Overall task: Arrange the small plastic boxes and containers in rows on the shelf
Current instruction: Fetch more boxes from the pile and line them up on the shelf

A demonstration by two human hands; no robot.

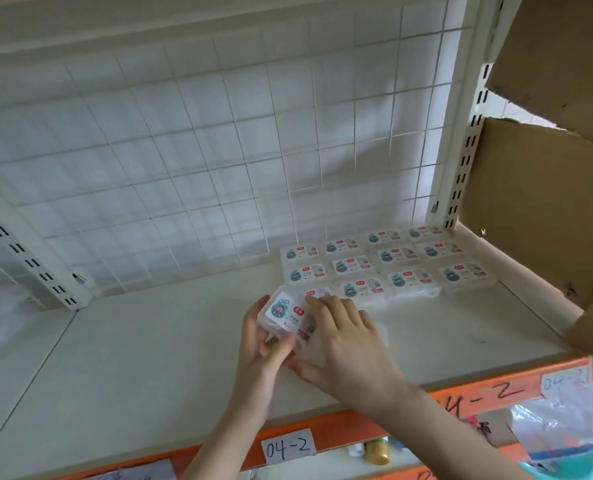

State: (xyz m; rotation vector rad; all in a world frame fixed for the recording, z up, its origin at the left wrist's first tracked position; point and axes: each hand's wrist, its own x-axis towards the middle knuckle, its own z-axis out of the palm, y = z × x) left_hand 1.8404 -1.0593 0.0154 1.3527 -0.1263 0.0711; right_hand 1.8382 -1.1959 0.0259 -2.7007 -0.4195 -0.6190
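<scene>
White shelf (149, 375), boxed rows (385, 265) rear-right; both hands (343, 344) gripping one clear box (288, 315).

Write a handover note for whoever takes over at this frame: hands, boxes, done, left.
Left hand grips one small labelled box, tilted, just above the shelf.
Right hand lies with fingers spread over clear boxes beside it; whether it grips them I cannot tell.
Done: rows of boxes sit flat, labels up, in the back right corner against the wire grid.
Left: set down the held box at the front row's left end, then the rest.
</scene>
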